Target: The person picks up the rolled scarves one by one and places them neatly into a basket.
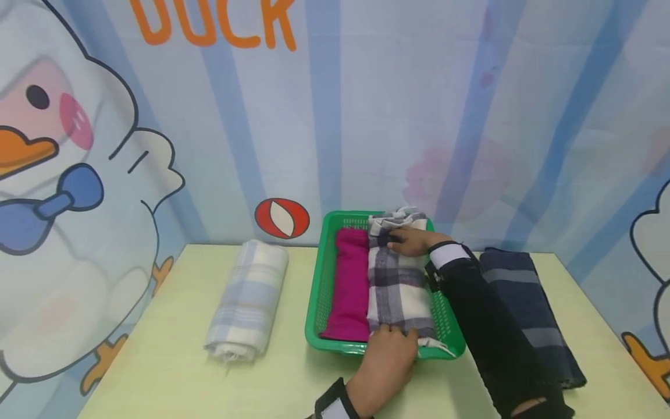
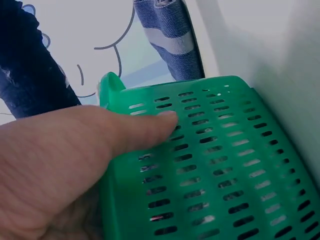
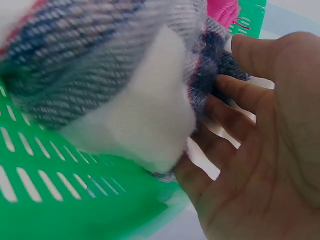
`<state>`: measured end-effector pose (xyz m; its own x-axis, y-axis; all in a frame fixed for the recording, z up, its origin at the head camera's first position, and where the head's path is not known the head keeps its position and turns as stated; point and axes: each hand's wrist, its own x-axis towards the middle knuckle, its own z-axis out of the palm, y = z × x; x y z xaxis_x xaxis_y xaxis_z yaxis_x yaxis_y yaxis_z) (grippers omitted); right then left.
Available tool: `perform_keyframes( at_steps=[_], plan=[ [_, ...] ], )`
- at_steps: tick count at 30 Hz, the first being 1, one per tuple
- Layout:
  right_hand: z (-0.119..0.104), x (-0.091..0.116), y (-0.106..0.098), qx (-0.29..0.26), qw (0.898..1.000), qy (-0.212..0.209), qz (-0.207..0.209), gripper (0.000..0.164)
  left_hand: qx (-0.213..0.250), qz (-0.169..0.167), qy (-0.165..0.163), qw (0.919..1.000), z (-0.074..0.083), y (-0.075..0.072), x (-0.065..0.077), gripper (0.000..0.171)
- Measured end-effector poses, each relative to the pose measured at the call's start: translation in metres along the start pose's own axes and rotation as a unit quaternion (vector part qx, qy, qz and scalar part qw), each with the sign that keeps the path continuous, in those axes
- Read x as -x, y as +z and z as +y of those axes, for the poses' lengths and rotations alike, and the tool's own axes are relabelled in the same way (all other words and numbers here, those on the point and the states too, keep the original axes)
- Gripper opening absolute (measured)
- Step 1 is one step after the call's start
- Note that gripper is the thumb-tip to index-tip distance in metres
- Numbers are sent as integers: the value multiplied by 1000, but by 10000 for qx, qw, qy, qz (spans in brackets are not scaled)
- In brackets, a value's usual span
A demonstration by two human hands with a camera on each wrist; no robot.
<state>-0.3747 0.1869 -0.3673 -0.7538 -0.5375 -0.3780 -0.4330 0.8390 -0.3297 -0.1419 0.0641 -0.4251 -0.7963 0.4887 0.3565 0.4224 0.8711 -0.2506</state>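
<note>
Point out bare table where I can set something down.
Free: the table left of the pale cloth, and the strip between that cloth and the basket. Crowded: the basket's right half, with the plaid cloth and right hand; its near rim, at the left hand.

Checked cloth (image 1: 400, 294): white, crossed by dark grey-blue bands, finely edged with red in the right wrist view. Folded into a thick, long bundle, lying front to back in the right part of the basket (image 1: 324, 273), just beside the magenta cloth (image 1: 352, 285). Rumpled and raised at the far end, touched there by the right hand (image 1: 412, 241); loose and white-edged at the near rim. Basket: green, rectangular, slotted, standing level, gripped at the near wall by the left hand (image 1: 386, 361). Magenta cloth: plain, narrow, rolled lengthwise, lying along the left.
</note>
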Motion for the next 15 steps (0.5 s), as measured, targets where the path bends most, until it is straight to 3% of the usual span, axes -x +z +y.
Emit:
perform_keyframes(
  at_steps=[3, 9, 15],
  plan=[
    [-3, -8, -2, 135, 9997, 47, -207, 57, -27, -90, 119, 9999, -3, 0, 0, 28],
    [-8, -20, 1, 454, 9964, 483, -535, 59, 427, -753, 268, 9959, -10, -2, -2, 35],
    [-15, -25, 1, 653, 9943, 762, -366, 57, 517, -679, 366, 9957, -15, -5, -3, 33]
  ],
)
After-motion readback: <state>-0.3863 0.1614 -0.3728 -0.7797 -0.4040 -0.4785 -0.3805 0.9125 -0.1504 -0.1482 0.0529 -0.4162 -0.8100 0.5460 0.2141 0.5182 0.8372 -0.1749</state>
